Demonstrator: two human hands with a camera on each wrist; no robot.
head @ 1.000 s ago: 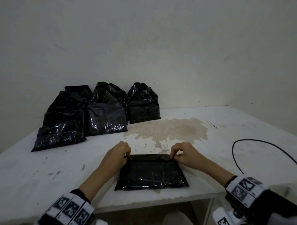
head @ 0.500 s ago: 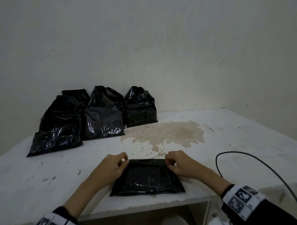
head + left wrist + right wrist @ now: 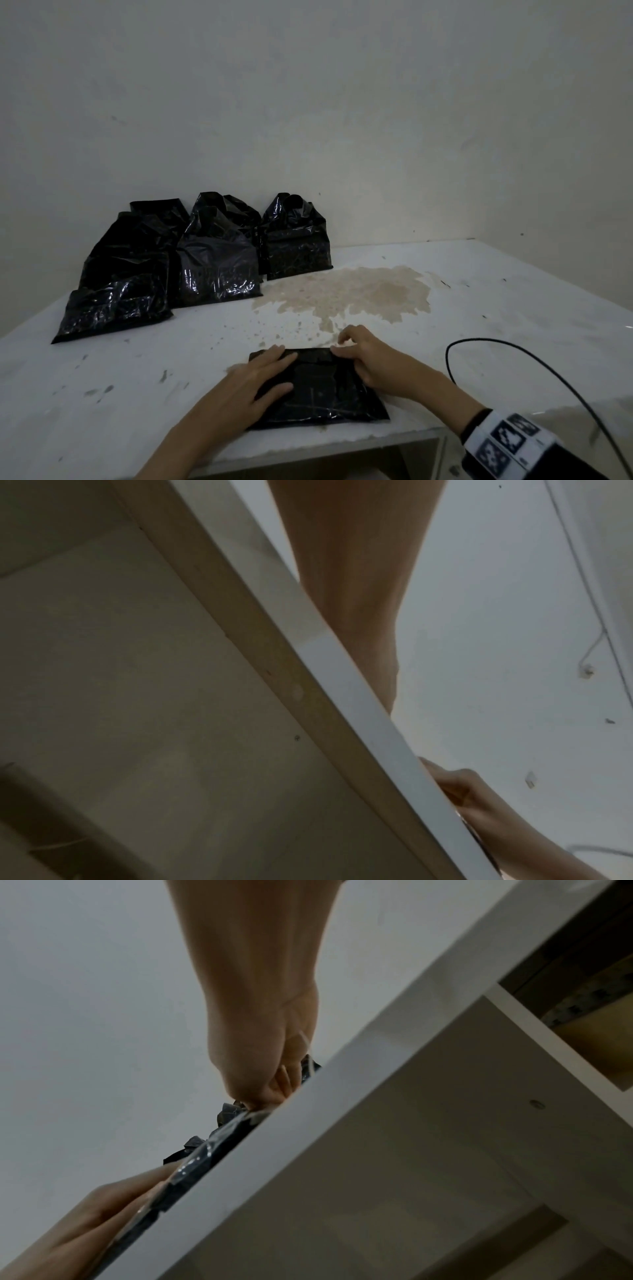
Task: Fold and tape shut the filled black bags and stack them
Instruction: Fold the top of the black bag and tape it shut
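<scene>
Flat black bag [image 3: 322, 390] sits at the table's [image 3: 479, 308] 6 o'clock edge. Left hand [image 3: 253, 383] lies flat on it, fingers straight. Right hand [image 3: 370, 359] has fingers bent on the folded top edge; can't tell if it's pinching. Contents are hidden. Filled bags [image 3: 191, 260] are bunched at 10 o'clock; cable [image 3: 534, 370] at 3.

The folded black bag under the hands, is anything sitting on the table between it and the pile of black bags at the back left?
Nothing visible does. The folded black bag lies under the left hand and right hand. Between it and the pile of black bags there is only bare, stained table. The black cable lies off to the right.
</scene>
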